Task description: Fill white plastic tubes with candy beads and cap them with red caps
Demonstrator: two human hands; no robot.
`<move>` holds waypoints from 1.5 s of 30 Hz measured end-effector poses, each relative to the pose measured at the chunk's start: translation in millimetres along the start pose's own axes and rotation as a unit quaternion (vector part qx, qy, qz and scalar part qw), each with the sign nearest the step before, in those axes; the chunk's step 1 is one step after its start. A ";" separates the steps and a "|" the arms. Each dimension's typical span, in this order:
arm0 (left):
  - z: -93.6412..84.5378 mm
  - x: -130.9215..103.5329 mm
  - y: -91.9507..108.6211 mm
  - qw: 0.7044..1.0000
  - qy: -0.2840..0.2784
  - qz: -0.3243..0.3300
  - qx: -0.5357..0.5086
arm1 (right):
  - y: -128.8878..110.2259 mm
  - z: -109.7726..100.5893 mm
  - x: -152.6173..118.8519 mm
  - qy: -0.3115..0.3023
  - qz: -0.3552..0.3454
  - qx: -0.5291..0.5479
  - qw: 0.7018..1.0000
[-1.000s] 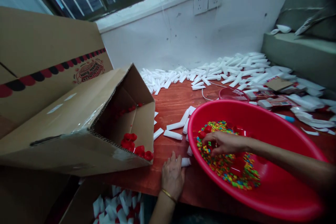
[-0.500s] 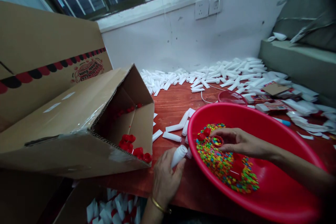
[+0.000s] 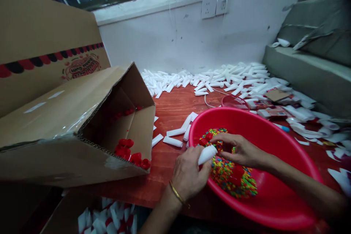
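Observation:
My left hand (image 3: 188, 173) is wrapped around a white plastic tube (image 3: 207, 154), held tilted over the near left rim of a red basin (image 3: 276, 128). Inside the basin, my right hand (image 3: 241, 150) grips a small red cap (image 3: 219, 146) between thumb and fingers. The tube's mouth is right beside the cap; whether they touch I cannot tell. Small multicoloured candies (image 3: 223, 173) lie in a heap under both hands. A few more red caps (image 3: 203, 141) and a red scoop-like piece (image 3: 236, 175) rest on the candies.
Left stands a cardboard box (image 3: 68, 117) on its side, with loose red caps (image 3: 124, 148) at its opening. White tubes (image 3: 233, 75) cover the table's back and right. A red mesh basket (image 3: 235, 101) sits behind the basin. Capped tubes (image 3: 109, 217) fill a container below the table edge.
My left hand has carried the tube rightward from the table to the basin's rim, close to the cap in my right hand. The view has shifted slightly.

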State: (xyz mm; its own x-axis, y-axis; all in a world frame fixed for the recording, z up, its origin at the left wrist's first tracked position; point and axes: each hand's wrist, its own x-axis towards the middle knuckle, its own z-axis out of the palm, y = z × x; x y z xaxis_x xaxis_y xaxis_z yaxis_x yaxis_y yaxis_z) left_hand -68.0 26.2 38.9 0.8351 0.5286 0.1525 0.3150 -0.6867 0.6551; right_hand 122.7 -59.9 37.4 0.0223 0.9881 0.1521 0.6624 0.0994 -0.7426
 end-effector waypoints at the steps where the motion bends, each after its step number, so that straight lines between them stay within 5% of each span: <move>1: -0.1 0.9 0.5 1.000 -0.003 0.000 0.007 | 0.4 -0.3 -0.2 0.000 -0.004 -0.008 1.000; 10: -0.8 2.4 6.2 0.994 -0.033 -0.015 0.101 | 0.4 -4.2 -1.7 -0.018 -0.073 -0.041 0.996; 20: 7.8 10.1 -0.4 0.991 -0.039 0.062 0.114 | 3.1 -13.2 -4.2 -0.087 -0.105 -0.033 0.990; 26: 15.4 8.8 4.6 0.967 -0.045 0.065 0.242 | 10.9 2.0 -1.6 -0.117 0.008 0.002 0.993; 31: 15.1 6.1 4.2 0.974 -0.046 0.073 0.209 | 8.6 11.7 1.8 -0.112 0.128 0.076 0.982; 37: 14.5 5.3 -0.8 0.997 -0.001 0.038 0.069 | -2.8 -7.9 -4.0 -0.016 -0.030 0.002 0.999; 45: 14.2 7.1 -3.2 0.997 0.005 0.051 0.058 | 2.8 -7.2 -5.5 -0.031 -0.069 0.010 0.997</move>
State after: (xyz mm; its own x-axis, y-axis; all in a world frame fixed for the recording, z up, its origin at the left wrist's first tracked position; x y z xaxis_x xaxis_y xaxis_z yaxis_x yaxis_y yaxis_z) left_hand -56.7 25.1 27.4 0.8613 0.4572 0.2218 0.2789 -0.7901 0.5458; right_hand 129.9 -65.9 39.2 -0.1149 0.9701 0.2139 0.6410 0.2369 -0.7301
